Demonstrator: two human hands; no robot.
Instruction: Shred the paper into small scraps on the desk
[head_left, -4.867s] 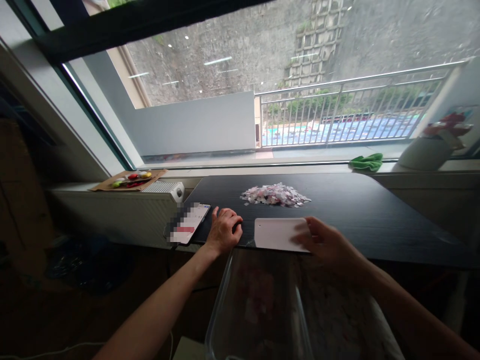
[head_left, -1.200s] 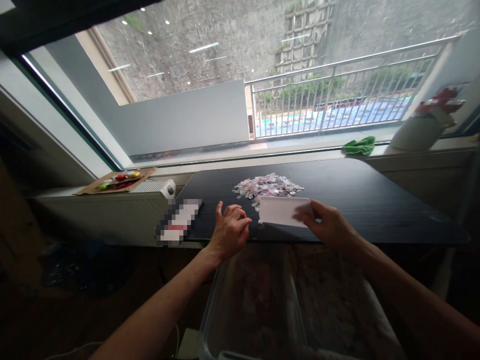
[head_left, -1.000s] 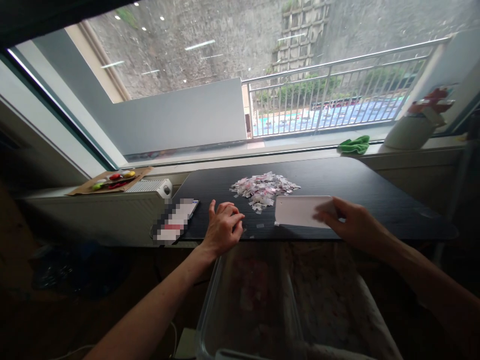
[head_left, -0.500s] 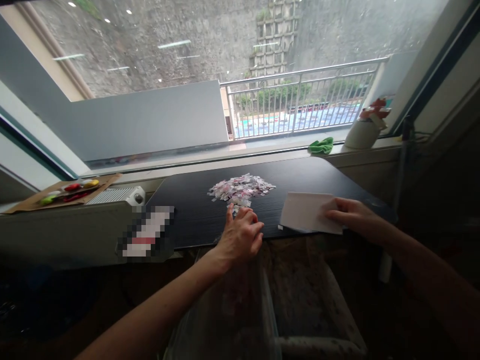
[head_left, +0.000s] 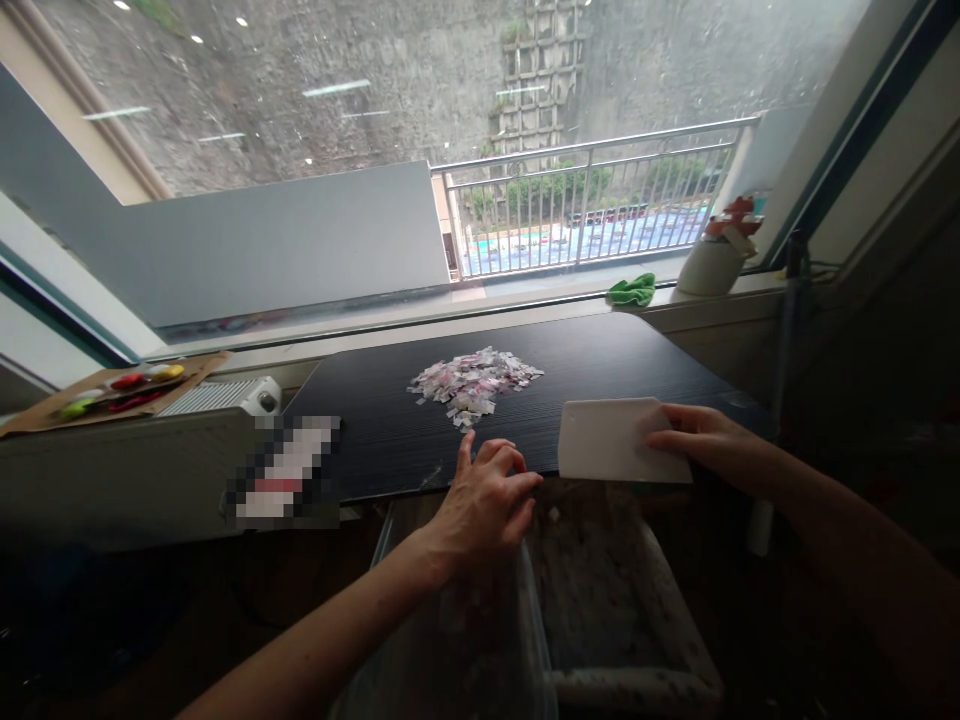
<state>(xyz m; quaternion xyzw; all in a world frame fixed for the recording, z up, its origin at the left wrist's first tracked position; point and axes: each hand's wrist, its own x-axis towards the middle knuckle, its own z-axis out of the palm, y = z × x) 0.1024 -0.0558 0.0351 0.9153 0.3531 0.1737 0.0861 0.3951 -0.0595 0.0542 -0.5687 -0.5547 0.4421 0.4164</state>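
A heap of small paper scraps point(head_left: 480, 380), whitish with pink bits, lies on the black tabletop point(head_left: 375, 430). Just in front of it, at the table's front edge, is my left hand point(head_left: 487, 500). Its fingers are loosely bent and apart, and I see nothing held in them. To the right, my right hand point(head_left: 701, 440) pinches a flat white card point(head_left: 611, 440) by its right end. The card hangs over the front edge of the table. One small pale scrap point(head_left: 554, 513) shows below that edge, over the dark box under the table.
Below the table edge are a clear plastic bin point(head_left: 450, 620) and a box with a thick pale rim point(head_left: 637, 680). A green cloth point(head_left: 631, 290) and a spray bottle point(head_left: 712, 260) stand on the windowsill. A white radiator point(head_left: 225, 395) with cardboard on it is at left.
My left hand has drawn back from the heap toward the front edge. The white card has come nearer, and the scrap beside it has dropped off the table's edge.
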